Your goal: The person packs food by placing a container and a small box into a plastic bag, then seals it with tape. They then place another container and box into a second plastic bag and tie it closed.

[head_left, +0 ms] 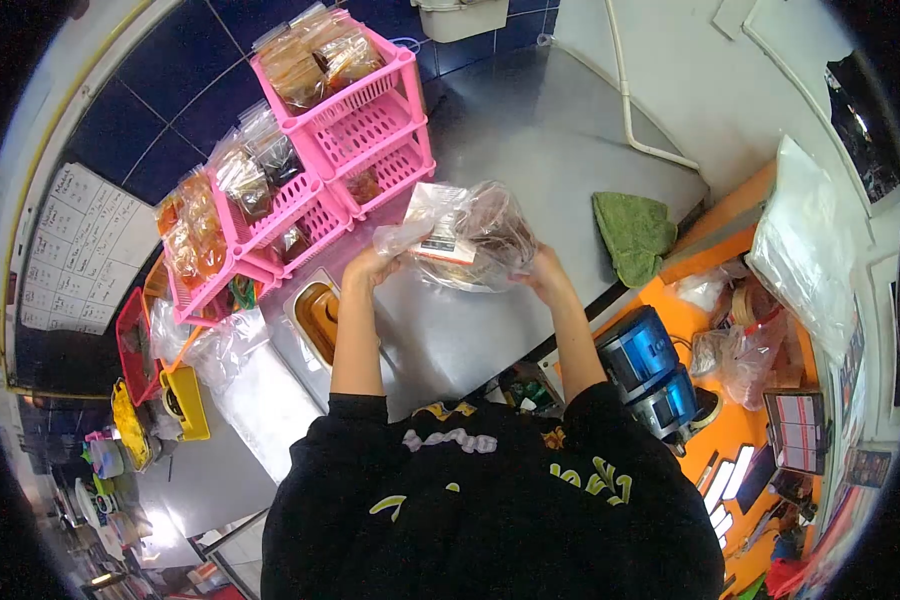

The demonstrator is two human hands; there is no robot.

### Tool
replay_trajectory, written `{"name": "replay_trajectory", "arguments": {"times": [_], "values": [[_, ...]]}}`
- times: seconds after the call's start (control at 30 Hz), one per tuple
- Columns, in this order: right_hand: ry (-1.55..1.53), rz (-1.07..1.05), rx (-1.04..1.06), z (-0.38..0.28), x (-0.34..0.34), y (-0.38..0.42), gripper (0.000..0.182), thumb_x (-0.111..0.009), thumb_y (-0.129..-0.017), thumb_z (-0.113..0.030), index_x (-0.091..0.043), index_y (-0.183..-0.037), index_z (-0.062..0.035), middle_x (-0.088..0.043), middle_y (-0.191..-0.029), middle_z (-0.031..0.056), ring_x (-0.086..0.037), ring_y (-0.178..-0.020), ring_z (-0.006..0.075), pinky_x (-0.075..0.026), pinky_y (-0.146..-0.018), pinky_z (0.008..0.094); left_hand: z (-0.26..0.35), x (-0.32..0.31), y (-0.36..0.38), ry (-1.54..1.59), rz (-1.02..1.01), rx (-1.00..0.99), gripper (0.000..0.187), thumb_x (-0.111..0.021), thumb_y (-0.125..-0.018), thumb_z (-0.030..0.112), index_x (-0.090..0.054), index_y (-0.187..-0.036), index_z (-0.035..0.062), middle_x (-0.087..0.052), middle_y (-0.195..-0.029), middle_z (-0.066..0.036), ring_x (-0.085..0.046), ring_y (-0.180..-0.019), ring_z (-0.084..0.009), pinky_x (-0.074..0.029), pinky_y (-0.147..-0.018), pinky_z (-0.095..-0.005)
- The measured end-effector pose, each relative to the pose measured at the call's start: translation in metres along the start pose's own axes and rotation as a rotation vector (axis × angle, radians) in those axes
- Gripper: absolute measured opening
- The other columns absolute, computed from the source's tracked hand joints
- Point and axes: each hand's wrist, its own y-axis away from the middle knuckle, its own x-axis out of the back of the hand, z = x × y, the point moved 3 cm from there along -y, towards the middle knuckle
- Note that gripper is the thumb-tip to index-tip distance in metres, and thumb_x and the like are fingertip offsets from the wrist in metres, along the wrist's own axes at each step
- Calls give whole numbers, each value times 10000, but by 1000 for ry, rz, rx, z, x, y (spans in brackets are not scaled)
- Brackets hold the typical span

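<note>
Between my hands is a clear plastic bag [480, 240] with a white printed label on its left part and something brownish inside; I cannot make out the contents. My left hand [373, 264] is closed on the bag's left edge. On the opposite side, my right hand [542, 274] grips the bag's lower right edge, its fingers partly hidden by the plastic. The bag is held over a metal table [480, 345]. Nearest to my left forearm is a metal container [319, 318] with an orange-brown inside.
Tiered pink baskets [355, 125] with bagged brown and orange food stand at the back left. A folded green cloth [634, 238] lies on the table's right. Blue appliances [638, 355] sit on an orange surface [735, 420] beside my right arm. White plastic sheets [270, 410] lie at left.
</note>
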Motion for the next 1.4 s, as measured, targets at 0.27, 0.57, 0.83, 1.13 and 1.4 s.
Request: {"name": "replay_trajectory", "arguments": {"times": [0.27,0.57,0.83,1.13,1.4], "values": [[-108,-99,109,14,-11,-1,417,-485,-901,-291,-422,-1266,-100,-488,-1237,107,-486,-1128,255,-470,-849,447,-14,5,-18,39,-39,14,374,-663,-799,331,-596,-1112,139,-604,-988,66,-538,-758,-17,-400,-557,-170],[-298,-87,105,33,21,-16,438,-487,-901,-301,-382,-1303,-160,-460,-1273,58,-471,-1143,229,-459,-883,423,0,5,-19,-339,-155,99,491,-651,-773,404,-565,-1160,113,-593,-1032,31,-558,-851,-68,-452,-612,-210],[-343,-17,119,8,6,15,439,-468,-904,-302,-396,-1291,-109,-484,-1244,80,-480,-1132,238,-450,-891,419,22,-12,-8,-397,-242,6,602,-598,-794,473,-519,-1158,1,-598,-994,-79,-569,-892,-139,-483,-679,-261],[-343,-23,222,-21,38,57,658,-353,-874,-586,-318,-1350,-133,-335,-1356,150,-377,-1215,310,-354,-944,511,24,-30,-8,-695,36,-412,886,-700,-736,247,-133,-1376,14,-242,-1405,-164,-243,-1307,-260,-201,-1074,-365],[-168,-26,272,-22,19,59,754,-339,-827,-672,-324,-1354,-133,-335,-1357,139,-351,-1229,296,-325,-960,503,65,-49,38,-1108,-97,-615,1022,-769,-625,218,-111,-1388,43,-169,-1418,-207,-160,-1330,-340,-166,-1091,-386]]}}
